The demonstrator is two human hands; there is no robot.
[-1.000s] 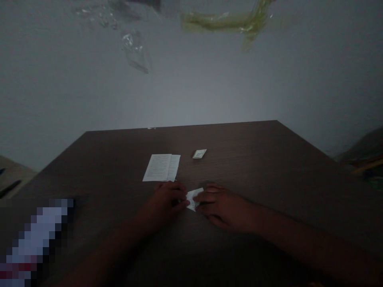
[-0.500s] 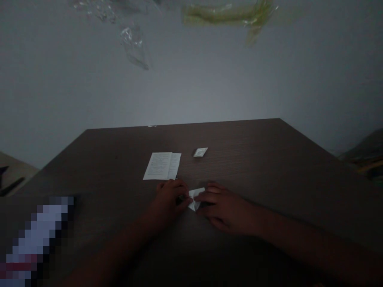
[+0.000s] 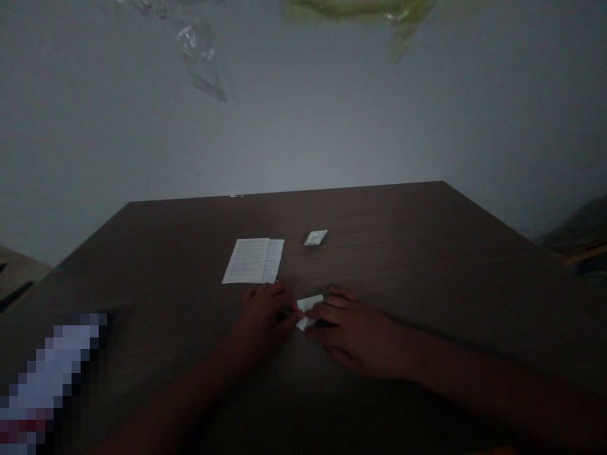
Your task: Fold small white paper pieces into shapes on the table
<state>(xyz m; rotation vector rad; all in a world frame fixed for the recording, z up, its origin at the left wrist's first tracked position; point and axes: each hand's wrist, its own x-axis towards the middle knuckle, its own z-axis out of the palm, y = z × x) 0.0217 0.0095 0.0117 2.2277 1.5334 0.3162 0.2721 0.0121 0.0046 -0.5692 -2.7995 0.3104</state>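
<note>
A small piece of folded white paper (image 3: 309, 302) lies on the brown table between my two hands. My left hand (image 3: 266, 316) pinches its left side between thumb and fingers. From the right, my right hand (image 3: 353, 328) reaches over the paper; its index fingertip presses the middle, close to the left fingertips, and the other fingers curl beside it. Parts of the paper are hidden under the fingers. Farther back sits a second folded paper (image 3: 315, 237), diamond-shaped. Printed paper sheets (image 3: 246, 260), overlapping, lie just beyond my left hand.
The brown wooden table (image 3: 389, 246) stands against a pale wall (image 3: 332, 126). Clear plastic (image 3: 202, 60) and yellow tape (image 3: 355, 11) are stuck on the wall. A blurred-out pale object (image 3: 52, 373) lies at the left front. A small white scrap (image 3: 236, 196) rests at the back edge.
The right fingers have slid a little left over the folded paper, covering more of its middle and lower part. The whole view has shifted slightly.
</note>
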